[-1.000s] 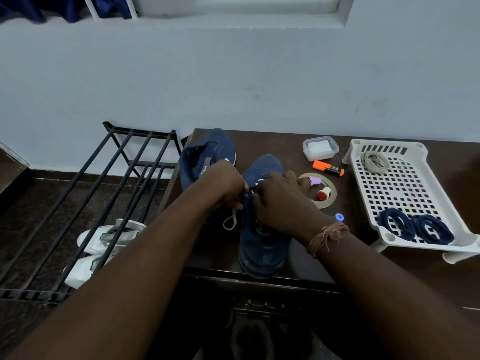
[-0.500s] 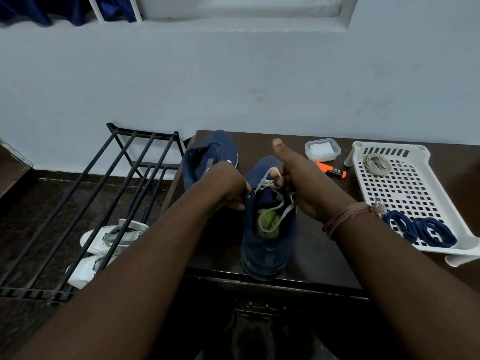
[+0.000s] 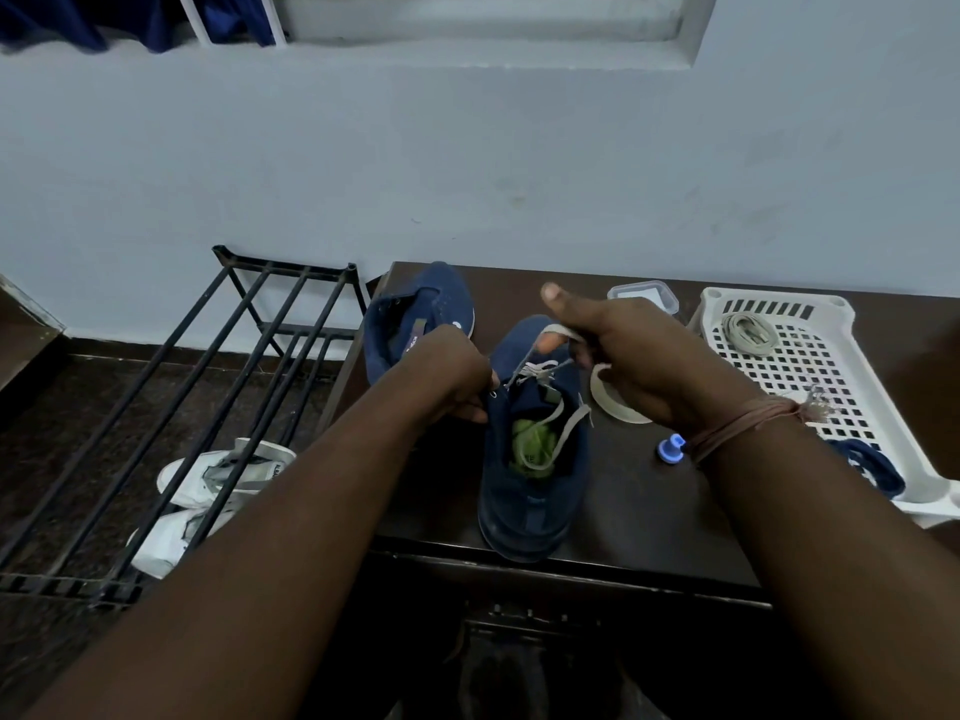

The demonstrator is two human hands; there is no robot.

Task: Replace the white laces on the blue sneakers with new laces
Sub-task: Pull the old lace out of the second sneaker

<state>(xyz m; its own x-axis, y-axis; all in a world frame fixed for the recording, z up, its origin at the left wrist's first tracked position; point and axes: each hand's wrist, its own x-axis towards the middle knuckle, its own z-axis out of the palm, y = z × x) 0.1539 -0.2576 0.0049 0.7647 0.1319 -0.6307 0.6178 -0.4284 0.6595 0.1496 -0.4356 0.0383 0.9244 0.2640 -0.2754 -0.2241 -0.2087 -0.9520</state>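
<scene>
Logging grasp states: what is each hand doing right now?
Left hand: grips the near blue sneaker at its collar.
Right hand: pinches the white lace.

A pale blue-grey wall (image 3: pixel 519 163) rises beyond my grip, lit evenly and dimly. High above it sits a recessed window ledge (image 3: pixel 483 49), with dark blue cloth (image 3: pixel 104 18) hanging at the upper left. Under my grip lies a dark brown table (image 3: pixel 639 501), its far edge touching the wall. To the left of my grip stands a black metal rack (image 3: pixel 171 407) of slanted bars over a dark speckled floor (image 3: pixel 47 423).
</scene>
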